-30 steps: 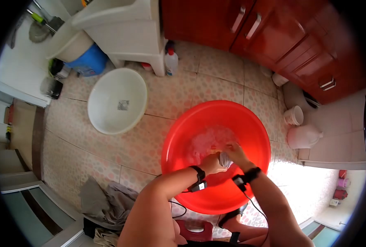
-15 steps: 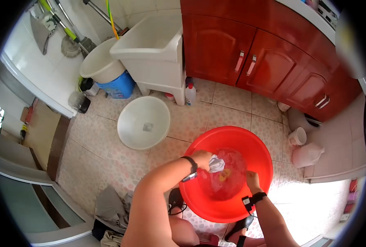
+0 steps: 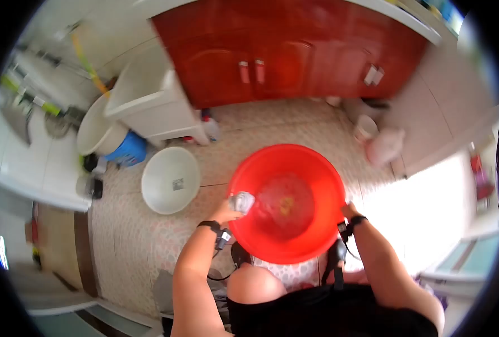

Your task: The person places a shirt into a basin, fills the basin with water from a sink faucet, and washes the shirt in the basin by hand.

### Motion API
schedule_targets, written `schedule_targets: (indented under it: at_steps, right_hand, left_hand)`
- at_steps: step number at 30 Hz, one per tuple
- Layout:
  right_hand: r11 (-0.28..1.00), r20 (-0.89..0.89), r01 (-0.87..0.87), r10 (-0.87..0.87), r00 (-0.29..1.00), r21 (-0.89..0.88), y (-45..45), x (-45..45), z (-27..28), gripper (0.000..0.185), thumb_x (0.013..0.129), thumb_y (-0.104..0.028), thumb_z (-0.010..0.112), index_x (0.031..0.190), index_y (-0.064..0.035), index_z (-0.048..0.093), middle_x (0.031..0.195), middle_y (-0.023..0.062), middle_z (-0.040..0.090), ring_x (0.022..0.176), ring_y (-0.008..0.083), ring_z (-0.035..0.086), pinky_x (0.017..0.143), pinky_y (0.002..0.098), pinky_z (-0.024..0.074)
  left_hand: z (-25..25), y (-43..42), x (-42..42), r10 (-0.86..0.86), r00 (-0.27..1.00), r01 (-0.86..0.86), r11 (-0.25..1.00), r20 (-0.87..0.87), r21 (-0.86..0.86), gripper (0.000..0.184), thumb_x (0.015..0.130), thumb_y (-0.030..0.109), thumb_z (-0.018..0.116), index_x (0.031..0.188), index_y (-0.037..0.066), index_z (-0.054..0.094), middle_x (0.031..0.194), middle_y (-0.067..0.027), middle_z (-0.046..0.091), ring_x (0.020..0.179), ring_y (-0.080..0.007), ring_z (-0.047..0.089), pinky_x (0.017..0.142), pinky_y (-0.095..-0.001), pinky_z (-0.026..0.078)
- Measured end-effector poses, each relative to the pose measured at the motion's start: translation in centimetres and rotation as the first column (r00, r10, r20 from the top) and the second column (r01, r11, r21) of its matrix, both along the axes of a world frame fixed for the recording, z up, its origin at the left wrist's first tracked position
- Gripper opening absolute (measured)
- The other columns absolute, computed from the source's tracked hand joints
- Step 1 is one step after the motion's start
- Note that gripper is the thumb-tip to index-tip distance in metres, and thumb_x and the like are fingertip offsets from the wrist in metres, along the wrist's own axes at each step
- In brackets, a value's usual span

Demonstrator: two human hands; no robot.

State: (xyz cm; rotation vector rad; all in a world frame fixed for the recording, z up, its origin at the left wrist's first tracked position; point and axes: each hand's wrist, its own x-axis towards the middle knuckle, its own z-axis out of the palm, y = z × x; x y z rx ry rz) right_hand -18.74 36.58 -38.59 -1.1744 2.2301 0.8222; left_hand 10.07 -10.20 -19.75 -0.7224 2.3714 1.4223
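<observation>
A wide red basin [image 3: 324, 185] stands on the floor in front of me, with cloudy water [image 3: 272, 210] in its bottom. Something small and yellow [image 3: 286, 205] shows in the water. My left hand [image 3: 224, 212] is at the basin's left rim, closed on a bunched, wet-looking white cloth [image 3: 241, 202]. At the right rim is my right hand [image 3: 349, 211], its fingers curled over the edge, slightly blurred.
A white basin [image 3: 170, 194] sits on the tiles to the left. Behind it are a white washing sink [image 3: 140, 92], a blue container [image 3: 127, 150] and mops. Red cabinets [image 3: 294, 62] line the back. A white jug [image 3: 385, 147] and small bucket [image 3: 365, 129] stand right.
My left hand has lifted the white cloth from the water to the left rim. My right hand has moved from inside the basin to its right rim. The view has turned.
</observation>
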Motion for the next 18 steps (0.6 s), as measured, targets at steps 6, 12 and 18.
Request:
schedule_targets:
  at_steps: [6,12,18]
  right_hand:
    - [0.102,0.317,0.817,-0.889,0.331,-0.567,-4.7,7.4,6.5,0.032,0.071,-0.010,0.056,0.100,0.0021,0.049,0.093,0.0237,0.060,0.091,0.0397,0.057,0.077,0.0451,0.0461]
    - [0.104,0.447,0.811,-0.790,0.419,-0.576,-7.1,5.8,16.2,0.040,0.073,-0.015,0.057,0.104,0.0052,0.042,0.100,0.0296,0.055,0.096,0.0440,0.052,0.080,0.0472,0.0441]
    - [0.253,0.440,0.768,-0.697,0.566,-0.588,-5.2,1.5,17.8,0.050,0.068,-0.026,0.064,0.104,0.0047,0.047,0.099,0.0267,0.057,0.095,0.0405,0.055,0.080,0.0443,0.0452]
  left_hand:
    - [-4.1,-0.7,1.8,0.122,0.989,-0.117,0.992,-0.083,0.054,0.043,0.060,0.016,0.075,0.099,0.003,0.062,0.090,-0.0077,0.065,0.083,-0.0165,0.062,0.074,-0.0288,0.049]
    - [0.6,-0.9,0.1,0.169,0.985,-0.171,0.980,0.035,0.106,0.052,0.060,0.022,0.078,0.103,-0.002,0.059,0.096,-0.0086,0.063,0.086,-0.0166,0.060,0.077,-0.0296,0.046]
    - [3.8,-2.3,-2.0,0.164,0.984,-0.147,0.965,-0.065,0.216,0.055,0.068,0.017,0.072,0.116,-0.001,0.052,0.107,-0.0078,0.059,0.094,-0.0168,0.057,0.085,-0.0297,0.044]
